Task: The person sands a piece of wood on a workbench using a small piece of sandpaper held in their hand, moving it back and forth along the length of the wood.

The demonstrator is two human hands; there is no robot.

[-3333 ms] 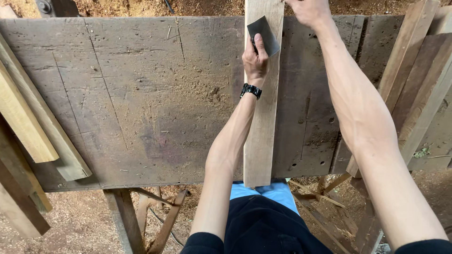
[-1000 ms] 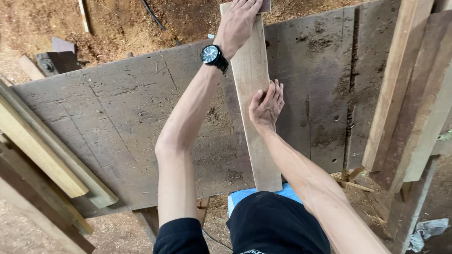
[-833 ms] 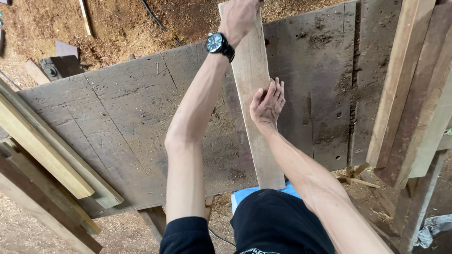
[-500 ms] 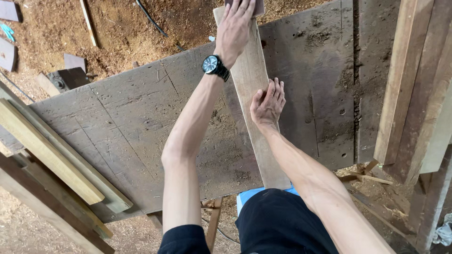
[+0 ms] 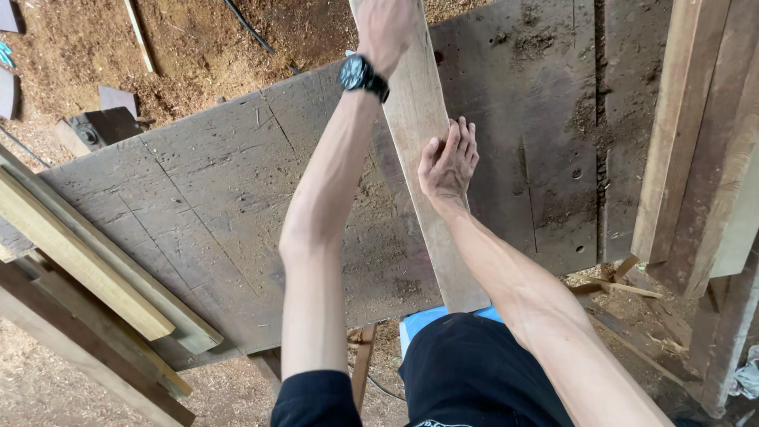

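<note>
Left hand [image 5: 387, 32] slid farther up pale plank [image 5: 423, 158] than before, flat on far end, fingers out of frame. Right hand [image 5: 448, 162] unmoved, fingers spread, pressing plank mid-length. Plank lies across grey worktop [image 5: 205, 198].

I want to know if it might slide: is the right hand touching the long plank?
Touching. The head view shows the right hand pressed flat on the plank.

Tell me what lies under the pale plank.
The pale plank rests on the dark worn workbench, its near end overhanging. Both hands press on it: left hand, right hand. The surface beneath is hidden.
</note>
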